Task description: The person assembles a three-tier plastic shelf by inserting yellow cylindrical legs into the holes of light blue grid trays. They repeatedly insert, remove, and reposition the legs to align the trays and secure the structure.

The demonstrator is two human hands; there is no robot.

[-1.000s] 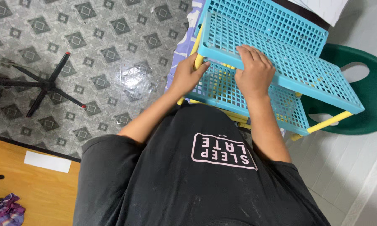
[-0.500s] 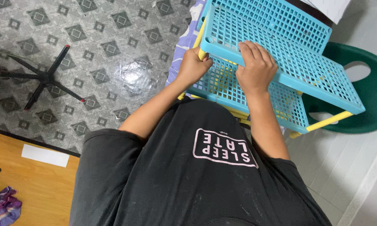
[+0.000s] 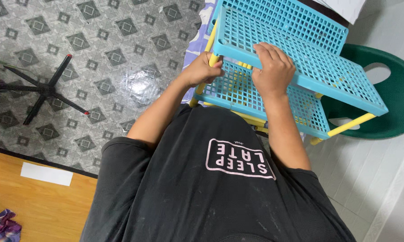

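A blue plastic lattice rack [image 3: 327,76] with several shelves on yellow tube posts [image 3: 349,126] stands in front of me. My left hand [image 3: 201,69] is closed around the yellow post at the near left corner, just under the top shelf. My right hand [image 3: 272,71] lies palm down on the near edge of the top shelf, fingers curled over the lattice. A lower blue shelf [image 3: 237,92] shows between and below both hands. My black shirt hides the rack's base.
A green plastic chair [image 3: 392,103] stands behind the rack at right. A black star-shaped stand base [image 3: 40,87] lies on the patterned grey floor at left. A wooden surface [image 3: 36,197] with a white slip [image 3: 47,174] and purple cloth [image 3: 2,226] is bottom left.
My left hand has slid up the yellow post and closed tighter round it under the top shelf corner. The right hand stays on the shelf edge. The view shifted slightly.
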